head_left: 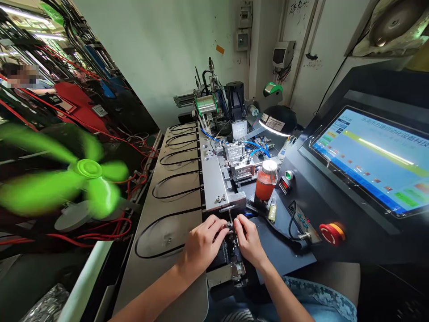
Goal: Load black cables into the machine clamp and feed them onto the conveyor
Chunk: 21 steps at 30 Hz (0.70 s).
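Note:
My left hand (205,241) is over the near end of a metal fixture (230,250), thumb and fingertips pinched together. What they hold is too small to make out. Across the fixture, my right hand (248,240) is closed, its fingertips curled against the fixture's other side; anything in them is hidden. A black looped cable (140,232) lies on the beige work surface, one end running out of sight beneath my left hand. Just beyond both hands is the end of a long metal guide plate (212,179).
Several more looped cables (157,183) lie along the plate. An orange-red jar (265,183) and a small yellowish bottle (272,212) stand right. Farther right are an emergency stop button (331,233) and touchscreen (372,156). A green fan (90,168) spins at left.

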### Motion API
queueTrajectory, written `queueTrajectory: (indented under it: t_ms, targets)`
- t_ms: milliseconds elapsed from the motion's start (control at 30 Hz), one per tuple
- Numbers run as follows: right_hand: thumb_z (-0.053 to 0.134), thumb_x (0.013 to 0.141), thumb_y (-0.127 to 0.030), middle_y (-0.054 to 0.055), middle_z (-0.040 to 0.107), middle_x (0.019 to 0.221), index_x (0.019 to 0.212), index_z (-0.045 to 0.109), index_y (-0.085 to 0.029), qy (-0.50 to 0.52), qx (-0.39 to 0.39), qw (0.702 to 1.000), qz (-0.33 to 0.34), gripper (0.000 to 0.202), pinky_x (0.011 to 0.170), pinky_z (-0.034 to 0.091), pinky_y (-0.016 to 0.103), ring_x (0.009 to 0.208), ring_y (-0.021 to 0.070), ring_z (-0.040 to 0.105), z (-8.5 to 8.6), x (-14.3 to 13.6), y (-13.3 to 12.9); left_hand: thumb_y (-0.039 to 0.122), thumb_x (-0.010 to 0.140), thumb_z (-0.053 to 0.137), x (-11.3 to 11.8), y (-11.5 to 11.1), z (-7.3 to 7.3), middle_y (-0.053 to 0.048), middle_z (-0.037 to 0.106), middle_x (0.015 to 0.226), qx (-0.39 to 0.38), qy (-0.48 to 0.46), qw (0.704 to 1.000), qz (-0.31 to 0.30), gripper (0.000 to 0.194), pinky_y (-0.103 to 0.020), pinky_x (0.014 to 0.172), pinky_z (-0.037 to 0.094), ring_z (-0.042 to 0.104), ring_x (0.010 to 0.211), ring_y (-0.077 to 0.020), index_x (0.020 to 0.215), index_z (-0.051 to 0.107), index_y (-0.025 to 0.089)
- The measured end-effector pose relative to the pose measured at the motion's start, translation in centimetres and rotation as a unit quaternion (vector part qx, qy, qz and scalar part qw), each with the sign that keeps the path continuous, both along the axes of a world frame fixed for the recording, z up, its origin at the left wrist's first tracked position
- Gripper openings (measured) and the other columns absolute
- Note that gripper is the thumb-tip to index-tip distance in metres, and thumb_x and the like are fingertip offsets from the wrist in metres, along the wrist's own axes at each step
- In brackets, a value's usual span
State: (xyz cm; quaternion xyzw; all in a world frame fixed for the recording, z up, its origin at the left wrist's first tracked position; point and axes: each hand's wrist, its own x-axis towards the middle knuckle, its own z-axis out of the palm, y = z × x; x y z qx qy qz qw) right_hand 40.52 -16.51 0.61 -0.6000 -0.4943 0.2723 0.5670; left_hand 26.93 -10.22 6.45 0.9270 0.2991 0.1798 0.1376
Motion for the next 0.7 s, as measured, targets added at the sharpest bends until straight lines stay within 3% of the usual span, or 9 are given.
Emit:
queueTrajectory:
  t_ms: [133,267,367,433,533,600,700]
  targets:
    - [0.034,0.097,-0.027,-0.005,0.034,0.062,0.067,0.030,-0.022,0.017,-0.002,1.000,-0.005,0.030,0.053,0.029,0.024,0.055,0.0108,0.034,-0.2,-0.2,0.0,0.016,0.096,0.039,-0.8,-0.1,-0.1,-0.002,0.065,0.092,0.110,-0.006,0.991,-0.080,0.028,-0.021,0.067,0.047,0.061,0.077,-0.0123,0.110,0.062,0.023]
    - [0.034,0.097,-0.029,-0.005,0.032,0.062,0.067,0.031,-0.022,0.031,-0.005,1.000,-0.003,0.031,0.051,0.029,0.023,0.055,0.0105,0.032,-0.5,-0.3,0.1,0.009,0.095,0.034,-0.4,-0.1,0.4,-0.006,0.068,0.093,0.239,0.021,0.960,-0.142,0.030,-0.025,0.062,0.049,0.061,0.074,-0.0153,0.107,0.062,0.012]
    - [0.033,0.097,-0.030,-0.005,0.031,0.061,0.066,0.030,-0.022,0.033,-0.008,0.999,-0.001,0.032,0.049,0.029,0.023,0.054,0.0105,0.032,-0.7,-0.1,0.1,0.005,0.093,0.036,0.0,0.0,0.6,-0.007,0.068,0.093,0.280,0.048,0.943,-0.175,0.028,-0.027,0.058,0.049,0.061,0.073,-0.0169,0.103,0.062,0.008]
    - [0.034,0.097,-0.030,-0.006,0.031,0.060,0.065,0.031,-0.022,0.025,-0.012,1.000,-0.002,0.033,0.048,0.029,0.023,0.052,0.0107,0.032,-0.7,0.2,-0.1,0.005,0.092,0.036,-0.1,0.1,0.7,-0.007,0.068,0.092,0.269,0.055,0.945,-0.175,0.028,-0.027,0.058,0.049,0.061,0.073,-0.0169,0.104,0.061,0.009]
    - [0.034,0.097,-0.026,-0.003,0.041,0.064,0.069,0.042,-0.021,-0.008,-0.009,1.000,-0.017,0.029,0.055,0.034,0.025,0.057,0.0127,0.039,-0.1,1.0,-0.7,0.010,0.095,0.038,-0.5,0.4,0.7,-0.003,0.066,0.091,0.189,0.037,0.972,-0.137,0.027,-0.024,0.062,0.049,0.061,0.074,-0.0148,0.108,0.060,0.016]
    - [0.035,0.096,-0.020,0.003,0.054,0.079,0.084,0.052,-0.019,-0.077,0.014,0.997,-0.019,0.021,0.067,0.039,0.028,0.072,0.0166,0.048,0.4,1.3,-1.2,0.015,0.095,0.042,-0.9,0.6,0.8,-0.001,0.065,0.089,0.122,0.030,0.987,-0.098,0.023,-0.023,0.064,0.048,0.061,0.074,-0.0136,0.105,0.061,0.020]
    - [0.038,0.093,-0.012,0.008,0.061,0.096,0.106,0.055,-0.019,-0.193,0.054,0.980,0.006,0.023,0.076,0.041,0.033,0.087,0.0207,0.051,0.9,1.4,-2.0,0.018,0.092,0.050,-1.3,0.9,1.1,0.000,0.063,0.086,0.068,0.051,0.995,-0.057,0.014,-0.024,0.065,0.047,0.061,0.073,-0.0145,0.096,0.063,0.022]
